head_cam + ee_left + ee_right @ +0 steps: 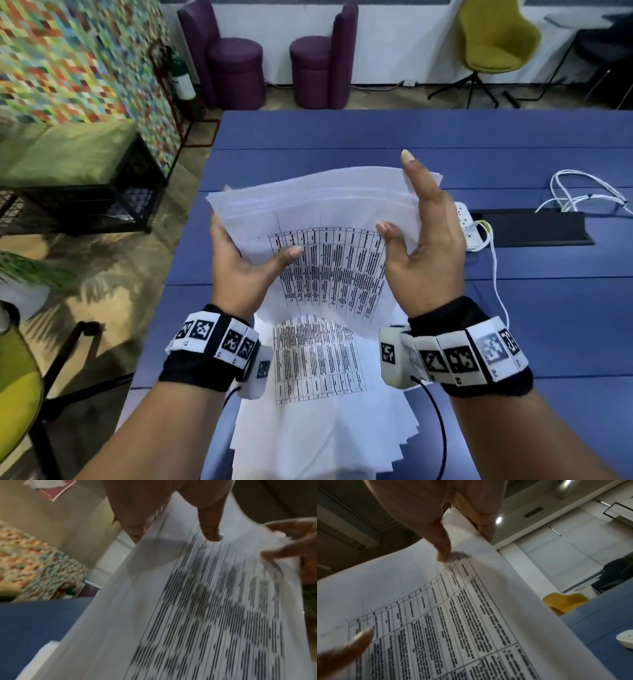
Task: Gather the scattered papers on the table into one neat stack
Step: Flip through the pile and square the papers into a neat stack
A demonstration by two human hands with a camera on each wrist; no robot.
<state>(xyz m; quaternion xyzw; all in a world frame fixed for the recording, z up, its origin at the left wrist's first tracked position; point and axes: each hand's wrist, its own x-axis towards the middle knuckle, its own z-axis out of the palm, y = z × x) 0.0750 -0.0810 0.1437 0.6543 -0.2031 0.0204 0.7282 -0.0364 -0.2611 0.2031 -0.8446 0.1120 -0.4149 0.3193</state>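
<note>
Both the left hand and the right hand pinch the bendy papers in the middle of the frame, so loose sheets might slip out onto the table.

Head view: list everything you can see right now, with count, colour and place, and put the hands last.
held papers: a bundle, count unclear, white with printed tables, lifted above the table between both hands
paper pile: one fanned pile, white, top sheet printed, on the table's near edge
table: one, blue, centre
power strip: one, white, on the table beside the right hand
cables: a white bundle, table's right side
purple seats: two, by the far wall
green chair: one, far right
bench: one, green cushion on black frame, left
left hand: grips the held papers' left edge
right hand: thumb on the sheets, fingers straight along the right edge
</note>
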